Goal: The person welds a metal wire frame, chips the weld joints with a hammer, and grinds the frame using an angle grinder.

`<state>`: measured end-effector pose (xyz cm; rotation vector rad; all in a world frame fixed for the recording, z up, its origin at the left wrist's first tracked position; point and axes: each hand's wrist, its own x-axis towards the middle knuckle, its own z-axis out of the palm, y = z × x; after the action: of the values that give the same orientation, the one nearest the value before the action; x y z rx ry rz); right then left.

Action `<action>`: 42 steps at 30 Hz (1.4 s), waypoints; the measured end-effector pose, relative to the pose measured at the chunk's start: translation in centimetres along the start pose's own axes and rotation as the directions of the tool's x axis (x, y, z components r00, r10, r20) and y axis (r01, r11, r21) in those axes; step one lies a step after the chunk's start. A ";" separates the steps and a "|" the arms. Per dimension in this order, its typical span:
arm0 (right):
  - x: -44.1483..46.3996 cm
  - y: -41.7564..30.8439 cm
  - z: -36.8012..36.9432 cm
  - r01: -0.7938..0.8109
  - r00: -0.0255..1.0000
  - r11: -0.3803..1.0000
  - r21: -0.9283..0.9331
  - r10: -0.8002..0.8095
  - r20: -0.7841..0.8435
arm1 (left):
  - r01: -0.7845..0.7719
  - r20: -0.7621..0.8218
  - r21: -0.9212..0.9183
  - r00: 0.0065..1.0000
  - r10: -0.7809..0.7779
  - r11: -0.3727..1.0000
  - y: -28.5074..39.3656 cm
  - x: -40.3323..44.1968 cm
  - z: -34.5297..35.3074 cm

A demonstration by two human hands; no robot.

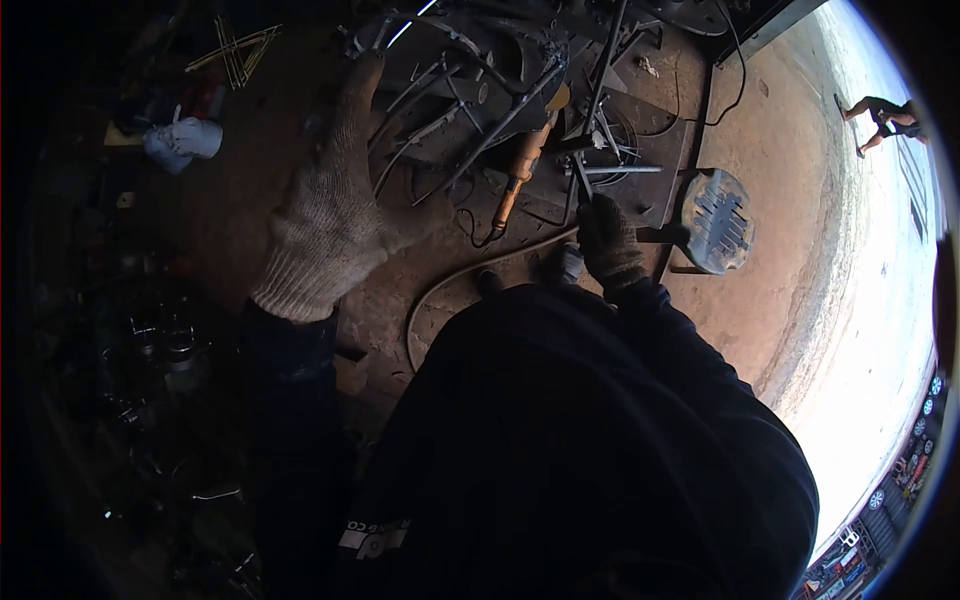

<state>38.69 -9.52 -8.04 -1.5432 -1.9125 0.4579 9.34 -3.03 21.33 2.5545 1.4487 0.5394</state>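
Note:
My left hand (335,220), in a knitted work glove, is spread wide over the floor. Its thumb points right and its longest visible finger reaches up to the edge of a pile of metal rods and bars (480,120); whether it touches them I cannot tell. My right hand (608,245), in a darker glove, is closed around a dark bar-like tool (583,180) whose upper end meets the metal parts. Between the hands lies an orange corded power tool, apparently an angle grinder (522,172), resting among the metal pieces.
A round-topped stool (718,222) stands right of my right hand. A hose (425,300) curves across the floor near my feet. Thin rods (235,55) and a whitish cloth-like bundle (182,140) lie at upper left. Another person (885,118) is outside, far right.

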 end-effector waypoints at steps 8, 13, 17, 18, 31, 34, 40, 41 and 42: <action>3.6 -5.3 -1.8 -0.278 0.960 0.874 0.398 0.247 0.128 | 0.024 0.028 -0.054 0.999 -0.023 0.998 1.0 0.7 0.5; 5.7 -7.1 -2.0 -0.174 0.984 0.914 0.368 0.145 0.105 | 0.202 0.091 -0.376 0.979 -0.181 0.904 0.2 -1.1 0.3; 5.4 -7.2 -0.6 -0.205 0.978 0.911 0.358 0.171 0.123 | 0.387 0.149 -0.411 0.922 -0.358 0.826 -2.3 -3.9 1.4; 5.6 -7.6 -0.9 -0.202 0.978 0.913 0.354 0.165 0.131 | 0.354 0.112 -0.413 0.934 -0.338 0.839 -2.4 -4.1 1.5; 6.4 -11.5 -2.2 -0.121 0.990 0.989 0.089 0.113 0.086 | 0.204 -0.019 -0.549 0.967 -0.255 0.810 -2.5 -3.8 1.3; 6.3 -9.7 -1.3 -0.131 0.986 0.990 0.047 0.126 0.108 | 0.342 0.084 -0.454 0.936 -0.342 0.823 -2.8 -3.7 1.1; 5.9 -8.2 -0.5 -0.007 0.999 0.999 0.038 0.006 0.035 | 0.397 0.112 -0.399 0.916 -0.386 0.827 -2.1 -3.2 0.5; 6.0 -7.9 -0.5 -0.027 0.995 0.998 0.054 0.022 0.095 | 0.295 0.033 -0.410 0.950 -0.309 0.863 -2.8 -3.5 1.1; 6.0 -8.1 -0.6 -0.025 0.996 0.998 0.053 0.021 0.090 | 0.189 -0.048 -0.410 0.972 -0.228 0.892 -2.8 -3.3 1.1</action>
<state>32.41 -5.88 -0.98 -1.5348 -1.9354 0.5930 6.00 -4.33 18.70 2.0502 1.4397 0.8367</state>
